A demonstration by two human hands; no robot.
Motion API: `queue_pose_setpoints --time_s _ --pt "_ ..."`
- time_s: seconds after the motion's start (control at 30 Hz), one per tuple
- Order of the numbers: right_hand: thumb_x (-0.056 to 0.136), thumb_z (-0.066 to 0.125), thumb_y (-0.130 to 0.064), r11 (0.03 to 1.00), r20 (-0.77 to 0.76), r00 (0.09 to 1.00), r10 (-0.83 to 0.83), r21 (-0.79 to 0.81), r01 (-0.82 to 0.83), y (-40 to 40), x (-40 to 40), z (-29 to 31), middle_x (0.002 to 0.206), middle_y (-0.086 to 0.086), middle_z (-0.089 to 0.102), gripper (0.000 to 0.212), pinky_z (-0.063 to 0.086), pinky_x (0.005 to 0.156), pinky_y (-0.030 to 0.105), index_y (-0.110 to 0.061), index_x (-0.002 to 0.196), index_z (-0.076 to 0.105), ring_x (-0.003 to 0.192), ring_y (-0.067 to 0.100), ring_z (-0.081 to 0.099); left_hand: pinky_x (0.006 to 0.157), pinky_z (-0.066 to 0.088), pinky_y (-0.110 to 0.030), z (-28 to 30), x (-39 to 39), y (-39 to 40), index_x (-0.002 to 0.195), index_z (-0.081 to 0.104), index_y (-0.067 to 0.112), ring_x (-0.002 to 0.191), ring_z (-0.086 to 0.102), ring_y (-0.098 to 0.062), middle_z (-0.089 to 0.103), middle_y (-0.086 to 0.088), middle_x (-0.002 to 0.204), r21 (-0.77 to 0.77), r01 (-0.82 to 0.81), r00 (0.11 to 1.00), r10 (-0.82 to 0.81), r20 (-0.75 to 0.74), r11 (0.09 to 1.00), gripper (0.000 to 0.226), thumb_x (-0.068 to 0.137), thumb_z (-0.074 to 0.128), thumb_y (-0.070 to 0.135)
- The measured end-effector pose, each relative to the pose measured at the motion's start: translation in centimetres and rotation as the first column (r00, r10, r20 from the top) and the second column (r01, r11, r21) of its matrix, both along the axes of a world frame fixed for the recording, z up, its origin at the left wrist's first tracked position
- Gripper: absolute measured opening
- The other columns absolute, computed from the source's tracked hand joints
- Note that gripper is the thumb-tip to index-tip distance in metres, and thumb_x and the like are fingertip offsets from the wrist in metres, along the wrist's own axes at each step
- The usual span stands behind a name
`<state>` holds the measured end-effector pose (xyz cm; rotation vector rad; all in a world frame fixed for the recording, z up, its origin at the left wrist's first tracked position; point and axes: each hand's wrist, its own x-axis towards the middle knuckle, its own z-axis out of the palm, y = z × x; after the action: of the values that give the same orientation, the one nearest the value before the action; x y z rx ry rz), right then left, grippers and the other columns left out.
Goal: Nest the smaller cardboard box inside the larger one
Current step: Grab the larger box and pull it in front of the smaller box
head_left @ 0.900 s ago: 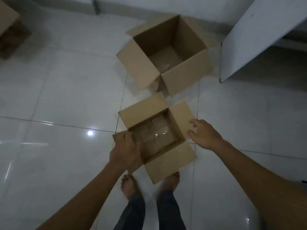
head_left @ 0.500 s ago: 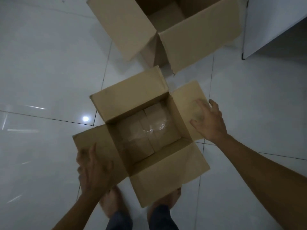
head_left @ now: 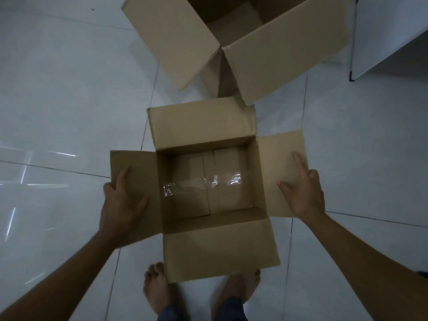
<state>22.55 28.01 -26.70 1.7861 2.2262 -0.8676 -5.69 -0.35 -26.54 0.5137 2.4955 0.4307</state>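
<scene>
The smaller cardboard box (head_left: pixel 215 246) is in the centre of the head view, open, with all its flaps spread out and tape shining on its bottom. My left hand (head_left: pixel 122 202) grips its left flap, thumb on top and fingers curled round the flap's outer edge. My right hand (head_left: pixel 303 193) lies on the right flap with fingers spread; whether it grips the flap I cannot tell. The larger cardboard box (head_left: pixel 278 54) stands open just beyond it at the top, partly cut off by the frame. The two boxes almost touch at one corner.
The floor (head_left: pixel 58 100) is glossy white tile with grout lines. A white panel (head_left: pixel 382 31) stands at the top right beside the larger box. My bare feet (head_left: pixel 157 290) are right under the smaller box's near flap.
The view has dropped closer to the boxes. The smaller box has turned square to me. My left hand has shifted up onto the left flap and my right hand has settled further onto the right flap.
</scene>
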Motion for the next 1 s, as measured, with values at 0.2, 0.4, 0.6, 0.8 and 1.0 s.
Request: queue_pose_setpoints --time_s 0.2,0.4,0.6,0.8,1.0 --pt "0.086 0.065 -0.031 0.986 0.005 0.986 -0.168 0.007 0.168 -3.5 1.4 0.1 0.115 0.016 0.043 0.087 0.040 0.064 0.033 -0.048 0.149 0.008 0.068 0.023 0.046 0.077 0.053 -0.057 0.8 -2.6 2.7 0.149 0.008 0.034 0.097 0.056 -0.047 0.037 -0.028 0.126 -0.062 0.168 0.986 -0.169 -0.009 0.984 0.109 0.069 0.082 0.031" --pt "0.086 0.066 -0.029 0.982 -0.011 0.982 -0.187 0.031 0.187 -4.5 2.2 0.1 0.117 0.019 0.042 0.087 0.037 0.068 0.032 -0.043 0.151 0.009 0.073 0.024 0.044 0.077 0.053 -0.057 0.7 -3.0 3.1 0.149 0.006 0.038 0.095 0.055 -0.045 0.035 -0.025 0.125 -0.088 0.212 0.977 -0.214 -0.016 0.973 0.111 0.069 0.083 0.025" --pt "0.084 0.069 -0.029 0.988 0.032 0.988 -0.154 0.025 0.153 -4.5 2.0 0.1 0.122 0.021 0.039 0.092 0.042 0.069 0.036 -0.041 0.151 0.006 0.080 0.029 0.048 0.079 0.051 -0.060 0.5 -3.2 2.8 0.148 0.004 0.038 0.100 0.052 -0.048 0.031 -0.025 0.130 -0.125 0.237 0.971 -0.239 -0.001 0.963 0.110 0.071 0.081 0.025" --pt "0.076 0.074 -0.039 0.988 0.193 0.971 -0.144 -0.032 0.153 -4.0 1.5 4.1 0.152 0.012 0.014 0.096 0.048 0.093 0.053 -0.033 0.148 0.013 0.127 0.045 0.033 0.093 0.039 -0.067 4.8 -1.6 2.3 0.147 0.013 0.017 0.131 0.022 -0.055 0.012 -0.026 0.152 -0.243 0.216 0.971 -0.235 -0.050 0.946 0.096 0.075 0.074 0.030" --pt "0.084 0.064 -0.045 0.992 0.135 0.989 0.055 -0.122 -0.039 0.8 -0.6 11.8 0.152 0.009 0.021 0.085 0.042 0.098 0.044 -0.023 0.150 0.018 0.134 0.034 0.027 0.096 0.040 -0.052 12.2 -2.3 6.4 0.146 0.018 0.007 0.124 0.037 -0.042 0.035 -0.022 0.142 -0.133 0.230 0.973 -0.230 0.015 0.964 0.083 0.081 0.067 0.025"
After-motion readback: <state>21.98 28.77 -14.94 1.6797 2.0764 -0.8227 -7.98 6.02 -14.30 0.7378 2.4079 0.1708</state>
